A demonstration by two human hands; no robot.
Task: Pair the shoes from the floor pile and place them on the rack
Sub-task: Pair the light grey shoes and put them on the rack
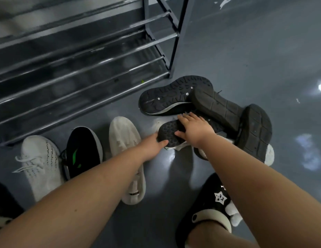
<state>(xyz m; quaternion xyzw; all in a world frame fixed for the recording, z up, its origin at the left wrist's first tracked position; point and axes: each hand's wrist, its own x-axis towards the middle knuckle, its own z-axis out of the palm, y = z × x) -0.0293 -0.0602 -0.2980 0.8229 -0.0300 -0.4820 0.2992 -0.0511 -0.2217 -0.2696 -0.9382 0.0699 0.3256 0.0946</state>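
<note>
Both hands are on a small black shoe (169, 133) lying sole-up at the near left edge of the floor pile, right of the rack (81, 68). The left hand (152, 143) grips its near end, thumb curled onto the sole; the right hand (193, 128) lies flat across the sole with fingers spread, pressing rather than gripping. The shoe looks light, with a bendy rubber sole in a pebbled tread and a pale midsole edge, so it should lift easily; best hold is probably the heel or the collar, since the upper looks soft and would collapse under a pinch. Behind it lies a large black sneaker (174, 95) with grooved tread and a white sidewall line, then two chunky black shoes (218, 108) (254, 129) with blocky, dusty soles, all upside down and overlapping. Something white shows under the pile, unclear what. Left of the hands, three shoes stand upright in a row on the floor: a white knit sneaker (38, 161) with laces, a black shoe with a green logo (82, 149), and a cream knit slip-on (125, 140) partly hidden by the left forearm. The rack is dark metal with smooth round bars, which are likely slippery for soles; no shoes visible on it, though it's blurred. The floor (245, 51) is glossy grey.
</note>
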